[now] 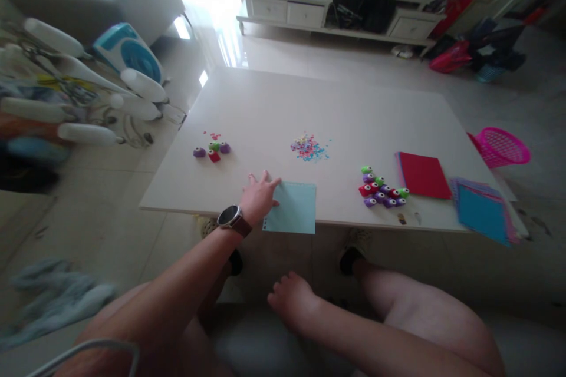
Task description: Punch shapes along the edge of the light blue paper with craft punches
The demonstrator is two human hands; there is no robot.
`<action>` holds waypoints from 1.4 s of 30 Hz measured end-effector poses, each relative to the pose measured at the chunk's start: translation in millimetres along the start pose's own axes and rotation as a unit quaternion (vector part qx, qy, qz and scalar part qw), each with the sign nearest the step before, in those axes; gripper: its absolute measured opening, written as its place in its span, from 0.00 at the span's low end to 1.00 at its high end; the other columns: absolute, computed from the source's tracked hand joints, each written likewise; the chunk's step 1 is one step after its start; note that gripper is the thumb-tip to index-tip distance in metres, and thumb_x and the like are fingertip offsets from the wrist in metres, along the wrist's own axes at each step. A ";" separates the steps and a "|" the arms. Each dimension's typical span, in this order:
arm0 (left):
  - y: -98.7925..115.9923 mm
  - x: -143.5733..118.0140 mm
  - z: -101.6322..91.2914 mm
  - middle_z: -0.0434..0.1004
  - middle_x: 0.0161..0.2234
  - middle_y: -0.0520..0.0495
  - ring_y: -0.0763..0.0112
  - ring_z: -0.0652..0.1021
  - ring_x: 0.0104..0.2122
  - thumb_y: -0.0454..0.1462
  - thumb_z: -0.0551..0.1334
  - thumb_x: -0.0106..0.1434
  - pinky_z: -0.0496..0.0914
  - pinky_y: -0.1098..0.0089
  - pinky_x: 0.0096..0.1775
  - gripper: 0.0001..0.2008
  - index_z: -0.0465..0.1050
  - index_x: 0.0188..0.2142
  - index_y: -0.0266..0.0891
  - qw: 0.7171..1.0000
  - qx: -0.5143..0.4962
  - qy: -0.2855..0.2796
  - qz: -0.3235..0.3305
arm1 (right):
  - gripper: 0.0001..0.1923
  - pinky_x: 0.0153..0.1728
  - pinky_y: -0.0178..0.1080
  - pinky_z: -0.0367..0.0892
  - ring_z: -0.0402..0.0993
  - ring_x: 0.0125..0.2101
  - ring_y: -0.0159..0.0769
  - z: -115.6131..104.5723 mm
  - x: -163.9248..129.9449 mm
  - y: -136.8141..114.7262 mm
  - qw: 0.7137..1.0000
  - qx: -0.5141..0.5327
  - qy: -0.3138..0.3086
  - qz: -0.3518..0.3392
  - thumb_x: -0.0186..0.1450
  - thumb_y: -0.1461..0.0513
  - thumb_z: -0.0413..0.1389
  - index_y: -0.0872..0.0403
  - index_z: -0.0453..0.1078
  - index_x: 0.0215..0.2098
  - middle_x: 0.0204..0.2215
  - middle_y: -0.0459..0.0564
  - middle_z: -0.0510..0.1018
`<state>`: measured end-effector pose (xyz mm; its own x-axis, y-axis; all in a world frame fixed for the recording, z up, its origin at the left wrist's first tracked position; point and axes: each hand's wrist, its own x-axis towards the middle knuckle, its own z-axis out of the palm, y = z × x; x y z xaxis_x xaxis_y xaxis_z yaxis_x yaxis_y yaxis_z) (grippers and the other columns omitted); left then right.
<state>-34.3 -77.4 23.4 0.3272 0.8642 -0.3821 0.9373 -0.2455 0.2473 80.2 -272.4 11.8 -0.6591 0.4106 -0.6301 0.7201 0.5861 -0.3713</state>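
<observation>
Head view: pale tabletop [354, 106], low, set in front of the seated person's knees. Blue sheet [292, 207] lies flat at the near edge, its near edge just overhanging; pale blue, square-cornered, with a row of small punched holes along its near left edge. Left hand [260, 194] rests palm-down on the sheet's left edge, fingers [265, 179] spread flat, gripping nothing. Right hand [292, 297] hangs below the tabletop between the knees, fingers loosely curled, holding nothing. Judgement: to move the sheet cleanly, keep the palm pressure light and slide it flat, or pinch the overhanging edge, so thin paper does not crease. Red sheet [423, 175] and paper stack [481, 209] lie to the right. Punches [382, 188] cluster between the blue and red sheets; a smaller group [212, 150] sits far left. Confetti [308, 147] is scattered mid-table.
</observation>
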 end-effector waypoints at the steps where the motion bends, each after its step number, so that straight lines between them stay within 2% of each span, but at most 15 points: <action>1: 0.4 -0.1 -0.4 0.51 0.77 0.32 0.17 0.57 0.72 0.40 0.69 0.69 0.70 0.28 0.59 0.37 0.61 0.74 0.56 1.000 0.002 -0.001 -0.001 | 0.07 0.51 0.51 0.78 0.84 0.47 0.50 -1.0 -0.8 -0.1 1.000 0.000 -0.001 0.000 0.69 0.68 0.62 0.61 0.81 0.44 0.43 0.60 0.85; 8: 1.3 -0.4 -1.7 0.52 0.76 0.33 0.17 0.58 0.71 0.40 0.69 0.68 0.70 0.29 0.58 0.36 0.61 0.73 0.56 1.000 0.007 -0.002 -0.003 | 0.07 0.50 0.50 0.78 0.84 0.47 0.50 -6.7 -5.2 0.6 1.000 -0.005 -0.013 0.008 0.69 0.69 0.62 0.60 0.81 0.45 0.43 0.60 0.85; 16: -1.2 0.3 1.0 0.52 0.76 0.31 0.17 0.58 0.71 0.40 0.69 0.68 0.70 0.29 0.58 0.36 0.62 0.72 0.56 1.000 0.004 0.006 0.005 | 0.06 0.49 0.50 0.78 0.84 0.44 0.49 7.2 2.6 0.6 1.000 -0.001 0.024 0.001 0.67 0.69 0.64 0.59 0.82 0.42 0.40 0.59 0.85; 20: -0.4 -0.3 -0.2 0.52 0.76 0.32 0.19 0.59 0.71 0.41 0.69 0.69 0.70 0.31 0.59 0.35 0.62 0.73 0.57 1.000 0.008 0.004 0.004 | 0.08 0.50 0.51 0.78 0.84 0.46 0.51 4.8 3.0 -0.8 1.000 -0.001 0.003 0.004 0.67 0.69 0.64 0.60 0.81 0.44 0.42 0.59 0.85; 26: 1.4 -1.5 -1.7 0.52 0.76 0.30 0.16 0.59 0.71 0.40 0.69 0.68 0.71 0.29 0.58 0.35 0.63 0.72 0.54 1.000 0.007 0.006 0.004 | 0.07 0.51 0.50 0.77 0.83 0.47 0.50 -4.5 -1.9 -1.7 1.000 -0.004 -0.012 0.002 0.69 0.68 0.62 0.60 0.81 0.45 0.43 0.60 0.85; 30: -0.1 -0.7 -0.3 0.52 0.76 0.30 0.18 0.59 0.71 0.40 0.70 0.68 0.70 0.29 0.58 0.36 0.62 0.72 0.56 1.000 0.004 0.008 0.004 | 0.09 0.52 0.51 0.77 0.83 0.49 0.51 -5.5 -3.0 -0.4 0.999 -0.001 -0.034 0.006 0.69 0.68 0.63 0.61 0.80 0.47 0.45 0.60 0.85; 35: 1.0 -1.5 -2.6 0.52 0.76 0.34 0.19 0.59 0.71 0.41 0.69 0.68 0.71 0.31 0.58 0.35 0.62 0.72 0.58 1.000 0.009 0.000 -0.005 | 0.08 0.50 0.49 0.77 0.84 0.47 0.49 -0.3 -1.5 1.7 1.000 -0.012 -0.016 0.011 0.70 0.68 0.61 0.59 0.81 0.46 0.43 0.59 0.85; 42: 0.8 -1.7 -1.7 0.51 0.77 0.31 0.18 0.58 0.71 0.40 0.69 0.69 0.71 0.30 0.59 0.36 0.61 0.73 0.55 1.000 0.009 0.002 0.002 | 0.06 0.49 0.49 0.76 0.83 0.46 0.50 1.8 0.1 -1.6 1.000 0.002 -0.001 0.002 0.68 0.68 0.63 0.60 0.81 0.44 0.42 0.59 0.85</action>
<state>-34.3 -78.3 25.8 0.3302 0.8655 -0.3768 0.9381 -0.2567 0.2325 79.3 -274.6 11.1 -0.6555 0.4111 -0.6334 0.7235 0.5821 -0.3710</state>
